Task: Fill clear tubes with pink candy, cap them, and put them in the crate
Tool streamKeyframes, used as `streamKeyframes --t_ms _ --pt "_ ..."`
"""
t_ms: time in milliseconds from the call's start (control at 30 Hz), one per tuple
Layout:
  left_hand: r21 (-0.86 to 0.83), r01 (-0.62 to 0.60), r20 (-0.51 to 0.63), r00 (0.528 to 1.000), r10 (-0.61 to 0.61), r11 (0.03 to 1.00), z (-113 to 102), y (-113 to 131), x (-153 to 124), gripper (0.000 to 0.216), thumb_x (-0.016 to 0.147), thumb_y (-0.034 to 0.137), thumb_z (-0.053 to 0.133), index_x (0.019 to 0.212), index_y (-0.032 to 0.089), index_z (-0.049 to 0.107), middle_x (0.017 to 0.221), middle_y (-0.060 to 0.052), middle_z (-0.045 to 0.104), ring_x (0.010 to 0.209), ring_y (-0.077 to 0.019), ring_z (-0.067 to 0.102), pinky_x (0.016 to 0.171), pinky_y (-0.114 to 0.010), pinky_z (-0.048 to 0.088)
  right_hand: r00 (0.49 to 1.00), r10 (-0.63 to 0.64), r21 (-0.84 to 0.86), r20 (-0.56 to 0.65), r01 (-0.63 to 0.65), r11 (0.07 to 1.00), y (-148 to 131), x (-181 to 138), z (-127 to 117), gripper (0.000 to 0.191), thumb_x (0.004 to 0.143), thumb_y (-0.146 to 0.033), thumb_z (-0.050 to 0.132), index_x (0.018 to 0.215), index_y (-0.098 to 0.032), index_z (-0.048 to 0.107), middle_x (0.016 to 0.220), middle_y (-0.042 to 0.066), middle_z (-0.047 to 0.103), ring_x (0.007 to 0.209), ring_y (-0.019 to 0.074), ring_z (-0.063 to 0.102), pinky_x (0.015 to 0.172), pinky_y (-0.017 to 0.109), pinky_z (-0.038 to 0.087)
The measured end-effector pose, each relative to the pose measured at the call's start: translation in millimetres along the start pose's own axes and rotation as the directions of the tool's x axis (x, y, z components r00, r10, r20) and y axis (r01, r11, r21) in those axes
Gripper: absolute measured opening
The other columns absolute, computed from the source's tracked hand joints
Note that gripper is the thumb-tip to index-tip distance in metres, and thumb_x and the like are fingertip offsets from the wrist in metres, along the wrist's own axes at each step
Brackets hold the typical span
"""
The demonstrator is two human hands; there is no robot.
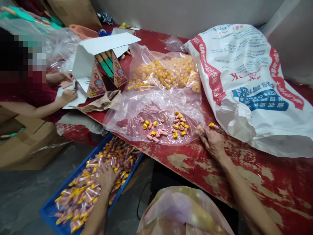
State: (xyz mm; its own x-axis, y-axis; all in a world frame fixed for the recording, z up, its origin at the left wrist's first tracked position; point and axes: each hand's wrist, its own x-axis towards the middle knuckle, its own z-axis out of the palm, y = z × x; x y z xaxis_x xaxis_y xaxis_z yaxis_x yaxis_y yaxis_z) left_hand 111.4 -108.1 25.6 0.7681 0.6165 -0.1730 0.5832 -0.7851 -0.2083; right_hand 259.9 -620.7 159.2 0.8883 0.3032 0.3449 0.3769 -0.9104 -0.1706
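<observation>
My left hand (106,178) reaches down into a blue tray (50,209) on the floor, fingers spread over several clear-wrapped tubes with yellow caps (80,192). My right hand (213,141) rests on the worn red table (256,182), fingers pinched on a small yellow-capped piece (212,125) beside a clear plastic sheet (156,111). Several loose pink and yellow pieces (166,128) lie on that sheet. Behind it a clear bag (166,73) holds a heap of yellow caps.
A large white printed sack (246,81) covers the table's right side. An open white carton (102,62) with green tubes stands at the back left, where another person's hands (68,95) work. Cardboard boxes (26,143) sit on the floor at left. A bag (181,212) lies below me.
</observation>
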Motion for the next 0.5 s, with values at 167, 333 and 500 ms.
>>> streamKeyframes --t_ms 167,333,500 --pt "0.011 -0.048 -0.057 0.997 0.049 0.999 -6 1 1 0.065 0.089 0.046 0.031 0.138 0.004 0.039 0.154 -0.022 0.010 0.140 -0.0386 0.010 0.104 -0.064 0.018 0.910 0.162 -0.104 0.381 -0.132 0.986 15 -11 -63 0.043 0.096 -0.038 0.033 0.133 -0.019 0.045 0.110 0.011 0.064 0.092 0.0229 0.063 0.075 0.031 0.047" --pt "-0.012 -0.085 -0.075 0.994 0.084 0.996 -12 7 10 0.059 0.091 0.042 0.026 0.132 0.004 0.045 0.153 -0.024 0.015 0.140 -0.0376 0.013 0.102 -0.064 0.020 0.584 0.397 -0.433 0.708 -0.085 0.898 5 -4 -98 0.036 0.097 -0.038 0.030 0.111 -0.018 0.057 0.082 0.011 0.067 0.075 0.0257 0.065 0.060 0.030 0.041" --pt "-0.206 -0.101 -0.125 0.989 0.076 0.973 -29 17 11 0.061 0.090 0.041 0.027 0.136 0.002 0.038 0.153 -0.025 0.012 0.141 -0.0386 0.007 0.098 -0.067 0.023 0.556 0.515 -0.530 0.652 -0.152 0.835 -15 6 -85 0.028 0.096 -0.027 0.034 0.109 -0.017 0.057 0.091 0.014 0.064 0.077 0.0257 0.065 0.059 0.030 0.042"
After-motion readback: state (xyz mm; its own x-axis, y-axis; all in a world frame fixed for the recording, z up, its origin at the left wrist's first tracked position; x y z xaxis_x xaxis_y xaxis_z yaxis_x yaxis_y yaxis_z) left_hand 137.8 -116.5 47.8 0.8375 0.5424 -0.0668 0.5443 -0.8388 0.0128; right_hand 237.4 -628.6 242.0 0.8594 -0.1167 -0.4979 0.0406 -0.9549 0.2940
